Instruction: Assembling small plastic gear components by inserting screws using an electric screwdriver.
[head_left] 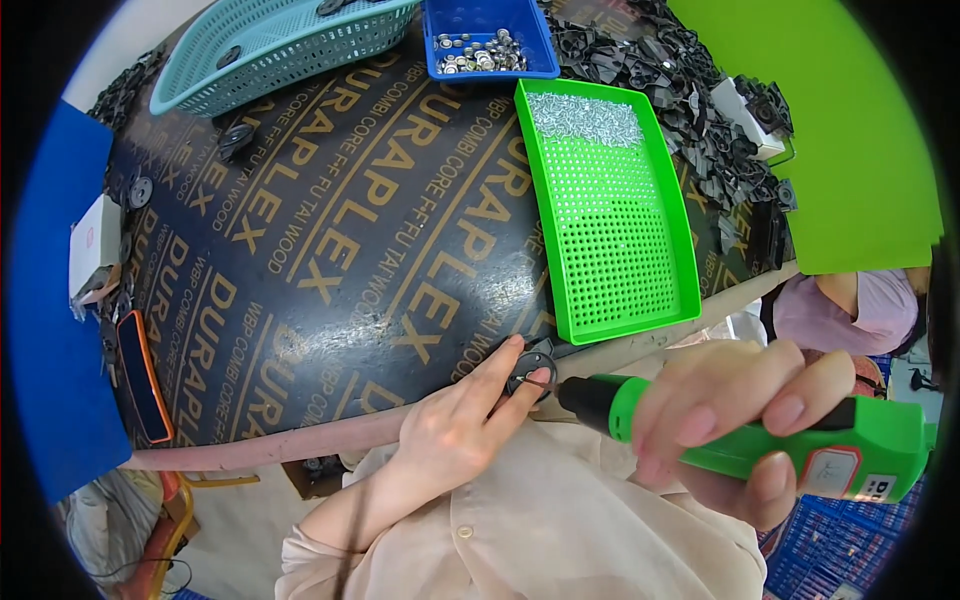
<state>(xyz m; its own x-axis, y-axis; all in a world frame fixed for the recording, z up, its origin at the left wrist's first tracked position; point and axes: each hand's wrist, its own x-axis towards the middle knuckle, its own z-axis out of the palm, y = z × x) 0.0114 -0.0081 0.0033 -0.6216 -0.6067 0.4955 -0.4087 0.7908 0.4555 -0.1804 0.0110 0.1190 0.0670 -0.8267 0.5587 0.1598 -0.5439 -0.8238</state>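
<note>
Small black round part (530,372) sat at near edge of bench, pinched between left hand (455,425) thumb and fingertips. Right hand (745,425) wrapped closed around green electric screwdriver (760,435), tip touching part. Risk: bit could slip onto fingers, since part was held by hand only. Surface: dark printed plywood board (330,250); green perforated tray (615,210) with screws (585,118), blue bin (487,38), teal basket (285,45) beyond.
</note>
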